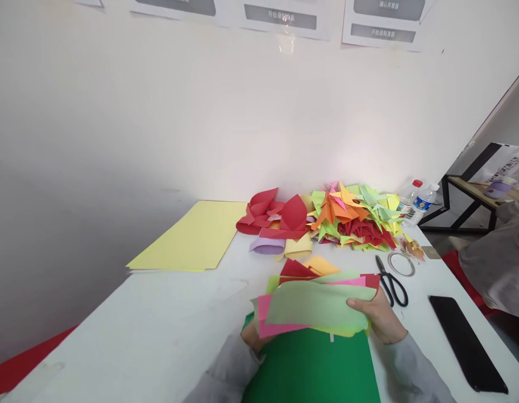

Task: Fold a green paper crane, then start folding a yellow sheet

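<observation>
A: Head view first: what are the hands doing?

B: Both grip one loose stack of coloured paper sheets (313, 305), held just above the tabletop (167, 324). The right hand (379, 316) is closed on the stack's right edge, thumb lying on the top pale green sheet, fingers underneath. The left hand (251, 337) is mostly hidden behind the stack's left end; it looks closed on that end, though its fingers can't be seen.

A: And under the stack?

B: A green sheet (313, 366) lies flat on the tabletop, right below the hands and nearest the camera.

A: Which step would you call it?

B: I'd judge the stack is being gathered or fanned for picking a sheet. Pink, red, orange and green edges stick out unevenly, so it isn't squared up.

A: What would a next move need?

B: One hand keeping the bundle pinched while the other frees itself, or the loose sheets will likely slide apart.

A: What else is about?

B: Scissors (391, 285) and a tape ring (401, 264) just right of the stack, a black phone (467, 341) further right. A pile of folded paper shapes (326, 218) by the wall, two bottles (416, 202) beside it, and yellow sheets (192, 238) well to the left
</observation>
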A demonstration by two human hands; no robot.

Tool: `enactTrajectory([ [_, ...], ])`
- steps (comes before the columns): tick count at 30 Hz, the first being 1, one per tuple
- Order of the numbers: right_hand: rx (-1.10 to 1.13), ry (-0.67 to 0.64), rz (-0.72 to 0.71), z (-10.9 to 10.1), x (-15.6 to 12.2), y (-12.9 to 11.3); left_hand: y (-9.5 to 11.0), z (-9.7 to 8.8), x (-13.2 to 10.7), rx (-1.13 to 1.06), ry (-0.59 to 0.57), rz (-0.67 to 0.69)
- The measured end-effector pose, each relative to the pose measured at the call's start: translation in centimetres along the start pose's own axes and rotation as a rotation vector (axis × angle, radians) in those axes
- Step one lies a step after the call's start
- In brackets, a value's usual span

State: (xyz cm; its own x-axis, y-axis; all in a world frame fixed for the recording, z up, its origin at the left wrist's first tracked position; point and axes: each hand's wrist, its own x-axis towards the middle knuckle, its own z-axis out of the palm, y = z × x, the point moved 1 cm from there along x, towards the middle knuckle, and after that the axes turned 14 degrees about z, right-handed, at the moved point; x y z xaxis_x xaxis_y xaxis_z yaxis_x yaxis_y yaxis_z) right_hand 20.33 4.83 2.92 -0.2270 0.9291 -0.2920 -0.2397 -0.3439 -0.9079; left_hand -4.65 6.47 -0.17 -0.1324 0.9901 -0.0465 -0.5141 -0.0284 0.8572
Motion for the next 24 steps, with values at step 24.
enactTrajectory([
  [24, -0.514, 0.287, -0.518, -2.1, 0.4, 2.5, 3.9, -3.5, -1.2, 0.719, -0.319, 0.479],
])
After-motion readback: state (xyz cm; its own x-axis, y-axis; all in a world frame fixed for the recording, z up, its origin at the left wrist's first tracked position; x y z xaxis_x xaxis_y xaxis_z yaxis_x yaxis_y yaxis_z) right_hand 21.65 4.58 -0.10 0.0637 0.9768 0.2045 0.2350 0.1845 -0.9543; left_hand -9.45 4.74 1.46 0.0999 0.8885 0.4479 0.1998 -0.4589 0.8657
